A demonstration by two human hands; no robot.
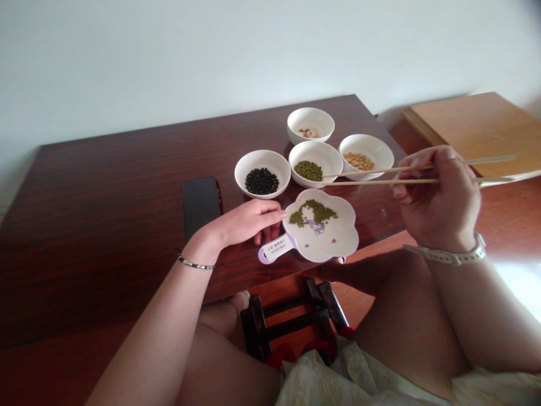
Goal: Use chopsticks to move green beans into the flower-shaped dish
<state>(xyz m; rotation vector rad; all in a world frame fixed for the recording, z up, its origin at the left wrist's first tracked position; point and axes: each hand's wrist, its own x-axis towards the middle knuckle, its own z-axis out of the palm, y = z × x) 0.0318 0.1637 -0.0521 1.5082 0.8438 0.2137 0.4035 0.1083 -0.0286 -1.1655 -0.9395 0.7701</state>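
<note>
My right hand [442, 197] grips a pair of long wooden chopsticks [376, 176]. Their tips reach the near right rim of a white bowl [329, 160] of green mung beans [308, 170]; nothing can be made out between them. My left hand [257, 219] rests beside a flower-shaped white dish [338, 242] with a purple handle, one fingertip at its left rim, the fingers loosely apart. More mung beans [321, 211] lie spread over the dish's far part, around a printed cartoon figure. The dish sits at the table's near edge.
Black beans fill part of a left bowl [243, 169]. A right bowl [382, 149] holds yellowish beans, and a back bowl [296, 127] pale and reddish pieces. A black phone [200, 203] lies on the dark table [105, 214]. A wooden surface [486, 124] stands right; a dark stool [291, 316] is below.
</note>
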